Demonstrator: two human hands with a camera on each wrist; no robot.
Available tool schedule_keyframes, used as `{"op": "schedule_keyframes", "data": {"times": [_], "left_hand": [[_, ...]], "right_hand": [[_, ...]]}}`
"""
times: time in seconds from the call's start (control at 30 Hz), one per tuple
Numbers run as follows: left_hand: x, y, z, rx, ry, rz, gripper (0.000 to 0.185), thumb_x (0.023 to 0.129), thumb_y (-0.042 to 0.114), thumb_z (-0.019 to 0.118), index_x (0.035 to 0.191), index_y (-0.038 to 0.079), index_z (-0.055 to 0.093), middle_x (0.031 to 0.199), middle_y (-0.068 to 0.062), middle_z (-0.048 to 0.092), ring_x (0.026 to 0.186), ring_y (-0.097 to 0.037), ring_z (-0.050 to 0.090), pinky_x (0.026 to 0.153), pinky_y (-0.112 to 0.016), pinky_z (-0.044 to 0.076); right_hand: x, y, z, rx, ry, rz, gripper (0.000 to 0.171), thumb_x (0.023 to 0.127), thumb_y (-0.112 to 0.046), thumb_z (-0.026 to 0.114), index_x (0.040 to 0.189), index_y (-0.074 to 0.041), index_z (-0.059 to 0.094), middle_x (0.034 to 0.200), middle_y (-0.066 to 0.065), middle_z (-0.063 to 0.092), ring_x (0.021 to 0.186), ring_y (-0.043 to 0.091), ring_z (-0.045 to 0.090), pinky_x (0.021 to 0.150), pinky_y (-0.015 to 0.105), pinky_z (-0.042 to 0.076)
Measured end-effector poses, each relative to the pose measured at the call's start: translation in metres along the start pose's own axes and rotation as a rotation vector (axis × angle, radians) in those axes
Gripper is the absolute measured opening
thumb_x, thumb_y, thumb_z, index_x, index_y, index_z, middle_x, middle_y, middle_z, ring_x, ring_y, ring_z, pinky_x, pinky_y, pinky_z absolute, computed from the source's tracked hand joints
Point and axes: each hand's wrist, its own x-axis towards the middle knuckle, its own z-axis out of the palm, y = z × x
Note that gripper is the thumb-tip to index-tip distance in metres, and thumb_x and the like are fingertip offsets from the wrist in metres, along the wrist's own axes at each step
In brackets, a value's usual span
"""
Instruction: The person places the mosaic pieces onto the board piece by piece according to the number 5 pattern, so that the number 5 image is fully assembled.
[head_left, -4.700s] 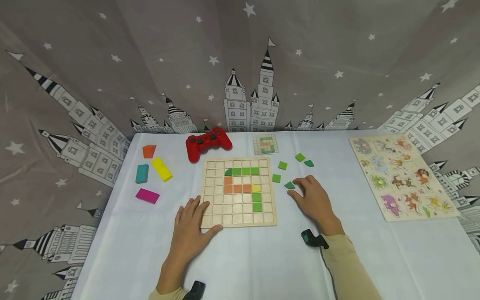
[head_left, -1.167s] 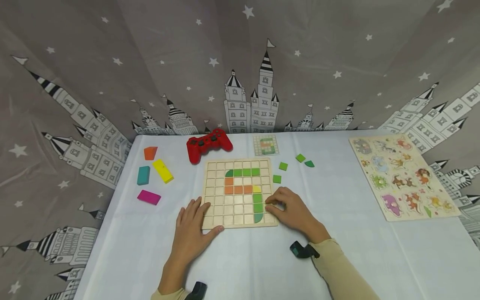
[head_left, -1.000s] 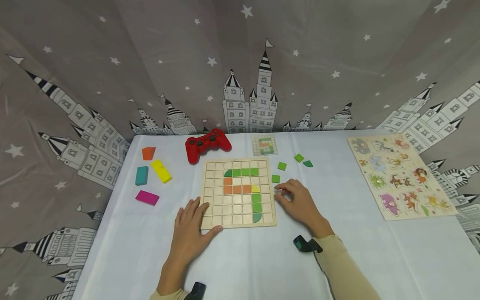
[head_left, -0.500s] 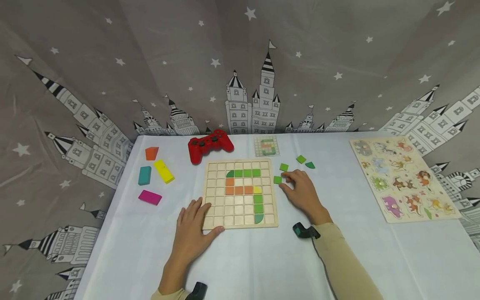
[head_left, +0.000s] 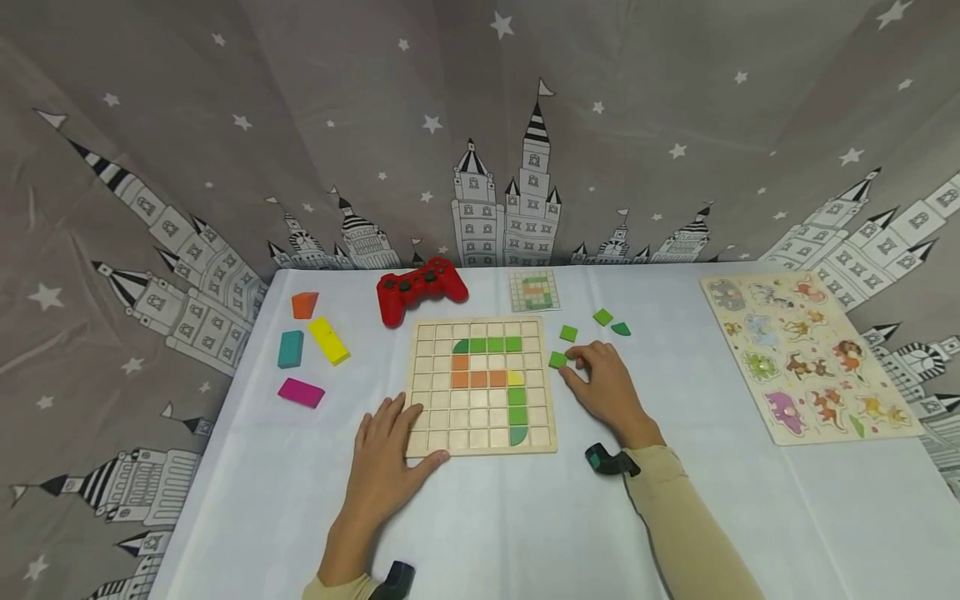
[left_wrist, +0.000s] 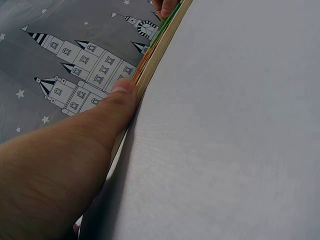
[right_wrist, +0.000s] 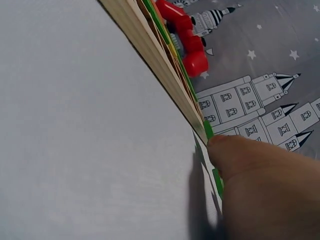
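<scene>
A wooden grid board (head_left: 438,422) lies mid-table, with green, orange and yellow tiles set in some of its squares. My left hand (head_left: 384,454) rests on the board's lower left corner, fingers spread and thumb along the front edge. Just off the board's right side, my right hand (head_left: 606,390) pinches a green square tile (head_left: 558,359) between thumb and index finger. In the right wrist view the thumb tip meets that green tile (right_wrist: 208,129). Beyond the hand lie two more green square tiles (head_left: 568,333) and a dark green quarter-round tile (head_left: 621,329).
A small pattern card (head_left: 534,291) lies behind the board, beside a red game controller (head_left: 422,289). To the left are orange, teal, yellow (head_left: 328,341) and magenta blocks. An animal puzzle board (head_left: 810,358) occupies the right side. A castle-print cloth hangs behind.
A dark green quarter-round tile has gone from beside my right hand to the bottom of the board's green column. My right hand came back to a green square, which has turned slightly.
</scene>
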Motion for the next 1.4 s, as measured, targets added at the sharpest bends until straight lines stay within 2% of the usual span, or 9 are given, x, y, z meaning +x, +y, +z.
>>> {"op": "schedule_keyframes", "data": {"times": [0.2,0.37,0.53,0.67,0.9,1.4], "left_hand": [[0.0,0.001,-0.002,-0.002,-0.018,-0.008,0.085,0.082,0.059,0.075,0.149,0.013,0.049,0.164,-0.015,0.035,0.156,-0.037,0.021,0.127,-0.062,0.011],[0.0,0.001,-0.003,-0.005,-0.019,-0.005,0.086,0.082,0.059,0.076,0.149,0.012,0.049,0.164,-0.015,0.035,0.156,-0.037,0.021,0.127,-0.061,0.011],[0.001,0.001,-0.002,-0.009,-0.015,0.007,0.086,0.082,0.06,0.075,0.148,0.012,0.05,0.164,-0.016,0.036,0.156,-0.037,0.022,0.126,-0.061,0.011],[0.001,0.001,-0.001,-0.007,-0.015,0.006,0.086,0.082,0.062,0.074,0.148,0.013,0.05,0.164,-0.016,0.036,0.156,-0.037,0.022,0.127,-0.061,0.011],[0.0,-0.001,-0.001,-0.006,-0.006,0.002,0.086,0.081,0.061,0.075,0.148,0.013,0.05,0.164,-0.015,0.036,0.156,-0.037,0.022,0.127,-0.061,0.012],[0.0,-0.002,0.001,-0.002,0.001,0.008,0.087,0.081,0.063,0.075,0.148,0.013,0.05,0.164,-0.015,0.036,0.156,-0.038,0.023,0.127,-0.061,0.012]], "right_hand": [[-0.009,-0.006,0.004,0.073,0.011,-0.049,0.027,0.092,-0.027,0.076,0.112,-0.009,0.071,0.086,0.0,0.056,0.087,0.018,0.046,0.076,0.033,0.04],[-0.023,-0.025,0.007,0.129,-0.036,-0.194,0.028,0.091,-0.027,0.078,0.113,-0.012,0.071,0.089,-0.004,0.058,0.089,0.012,0.046,0.079,0.032,0.046],[-0.038,-0.045,0.011,0.153,-0.099,-0.36,0.025,0.089,-0.029,0.08,0.109,-0.016,0.072,0.087,-0.006,0.056,0.086,0.007,0.043,0.077,0.028,0.045],[-0.046,-0.054,0.014,0.147,-0.138,-0.426,0.023,0.088,-0.031,0.081,0.105,-0.019,0.073,0.086,-0.008,0.056,0.086,0.004,0.043,0.077,0.026,0.044],[-0.048,-0.06,0.018,0.096,-0.193,-0.457,0.023,0.089,-0.036,0.078,0.105,-0.019,0.074,0.087,-0.01,0.057,0.085,0.004,0.043,0.078,0.025,0.042],[-0.052,-0.068,0.023,0.016,-0.193,-0.446,0.025,0.088,-0.038,0.08,0.104,-0.02,0.073,0.091,-0.013,0.059,0.085,0.005,0.045,0.081,0.027,0.043]]}}
